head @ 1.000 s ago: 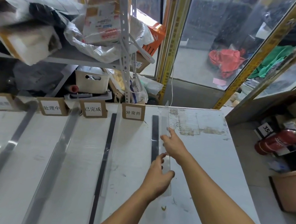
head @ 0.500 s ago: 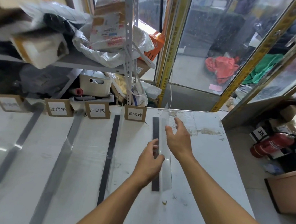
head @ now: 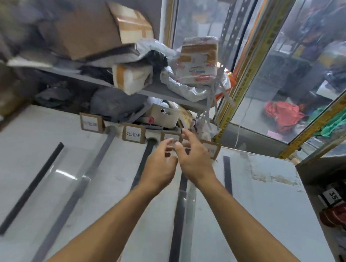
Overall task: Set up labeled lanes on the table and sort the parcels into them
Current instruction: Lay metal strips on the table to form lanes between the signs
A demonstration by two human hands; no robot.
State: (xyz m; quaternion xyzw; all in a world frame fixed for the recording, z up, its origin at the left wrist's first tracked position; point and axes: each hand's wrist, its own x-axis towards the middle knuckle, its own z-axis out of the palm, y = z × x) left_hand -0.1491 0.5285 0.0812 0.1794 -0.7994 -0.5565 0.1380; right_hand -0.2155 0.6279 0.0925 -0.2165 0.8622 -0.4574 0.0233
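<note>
Parcels [head: 196, 63] sat heaped on the far shelf [head: 171, 93]. Over the white bench [head: 266, 204], both hands, left hand [head: 160, 165] and right hand [head: 194, 158], hovered empty, fingers loosely spread, near the cardboard lane labels [head: 133, 133].

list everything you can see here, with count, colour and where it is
table: one, white, fills the foreground
lane strips: five, dark grey to black, run lengthwise on the table
label cards: four, brown with white faces, stand at the far edge; two are partly hidden by the hands
parcels: several, brown and white, piled on the grey shelf behind
fire extinguisher: one, red, on the floor at right
left hand: fingers loosely curled, holds nothing
right hand: fingers spread, holds nothing
</note>
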